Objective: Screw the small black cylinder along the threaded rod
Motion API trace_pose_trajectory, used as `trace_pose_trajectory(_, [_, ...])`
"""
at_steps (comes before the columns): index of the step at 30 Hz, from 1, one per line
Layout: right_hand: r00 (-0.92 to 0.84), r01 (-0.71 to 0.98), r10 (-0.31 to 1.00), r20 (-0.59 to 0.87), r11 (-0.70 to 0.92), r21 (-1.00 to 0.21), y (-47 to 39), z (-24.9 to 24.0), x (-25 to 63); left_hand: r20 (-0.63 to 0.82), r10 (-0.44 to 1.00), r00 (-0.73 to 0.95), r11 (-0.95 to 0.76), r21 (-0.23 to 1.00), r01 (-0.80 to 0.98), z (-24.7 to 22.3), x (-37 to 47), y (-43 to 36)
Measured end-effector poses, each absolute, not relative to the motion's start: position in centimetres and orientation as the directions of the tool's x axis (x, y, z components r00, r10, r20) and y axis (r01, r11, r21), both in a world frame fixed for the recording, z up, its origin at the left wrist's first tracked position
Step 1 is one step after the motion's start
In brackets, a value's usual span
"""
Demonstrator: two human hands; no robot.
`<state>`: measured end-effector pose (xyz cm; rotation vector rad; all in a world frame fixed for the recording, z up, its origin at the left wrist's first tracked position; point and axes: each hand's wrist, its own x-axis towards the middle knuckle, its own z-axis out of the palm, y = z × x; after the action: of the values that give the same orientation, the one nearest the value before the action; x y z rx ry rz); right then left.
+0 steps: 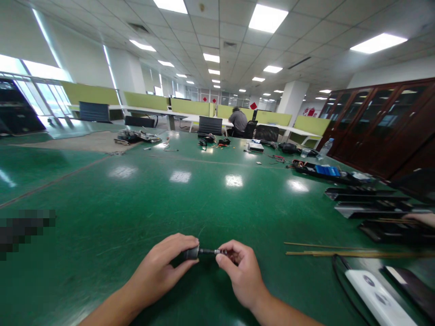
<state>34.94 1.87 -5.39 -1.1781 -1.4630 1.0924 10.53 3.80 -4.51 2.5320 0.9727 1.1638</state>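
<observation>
Close to the near edge of the view, a short dark cylinder with a thin black shaft [206, 251] lies level between my two hands. My left hand [165, 262] grips the thick cylinder end between thumb and fingers. At the other end, my right hand [243, 271] pinches a small silvery ringed tip on the shaft with thumb and forefinger. Fingers cover part of both ends, so the exact kind of tool or part cannot be made out. Below them is the green tabletop [146, 203].
On the right lie thin brass-coloured rods [326, 254], a white phone-like device [377, 294], a black cable [340, 280] and black metal channels [367, 208]. Another person's hand [423, 218] reaches in there. Farther back are a plastic bottle [326, 148] and a seated person [239, 121].
</observation>
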Motion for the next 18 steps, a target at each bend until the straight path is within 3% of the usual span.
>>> trace_pose_trajectory(8, [-0.091,0.132,0.985,0.147,0.159,-0.978,1.9,-5.2,35.0,0.603,0.636,0.483,-0.764,0.400,0.506,-5.0,10.2,4.0])
trace_pose_trajectory(13, [-0.087,0.076,0.982,0.169,0.176,-0.982,1.7,-4.9,35.1,0.620,0.679,0.392,-0.676,0.322,0.663,-5.2,9.8,4.6])
trace_pose_trajectory(15, [-0.093,0.060,0.982,0.166,0.172,-0.983,1.7,-4.9,35.1,0.591,0.750,0.296,-0.595,0.408,0.693,-4.7,9.8,5.0])
trace_pose_trajectory(18, [-0.099,0.051,0.983,0.155,0.161,-0.986,1.7,-5.0,35.0,0.435,0.896,0.090,-0.397,0.692,0.603,-3.4,9.2,5.3])
